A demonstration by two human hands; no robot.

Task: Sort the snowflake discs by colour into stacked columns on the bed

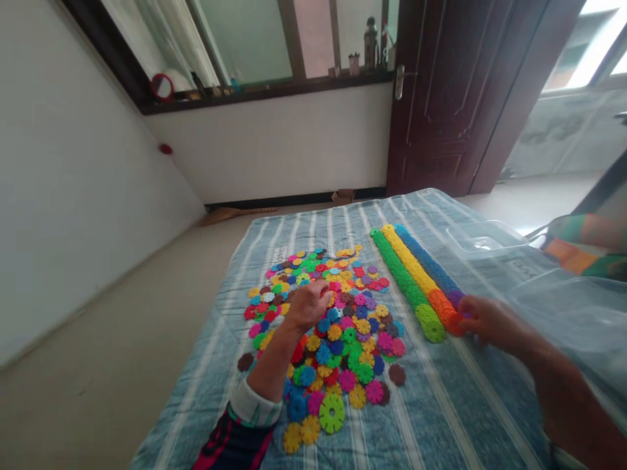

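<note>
A wide pile of notched plastic discs (350, 333) in many colours lies on a striped cloth. My left hand (309, 303) is over the middle of the pile, its fingers curled together; whether a disc is between them is hidden. To the right, discs of like colour lie overlapped in three long rows: a green row (399, 274), a yellow row (409, 258) ending in orange discs (443, 310), and a blue row (426, 254) ending in purple. My right hand (490, 320) pinches a purple disc (456, 299) at the near end of the blue row, beside the orange discs.
Clear plastic tubs (484, 236) stand on the cloth (431, 418) at the right. Past them, a person's checked clothing (582, 245) shows at the edge. Behind are a white wall, a dark door (441, 98) and a window sill (274, 93) with small items.
</note>
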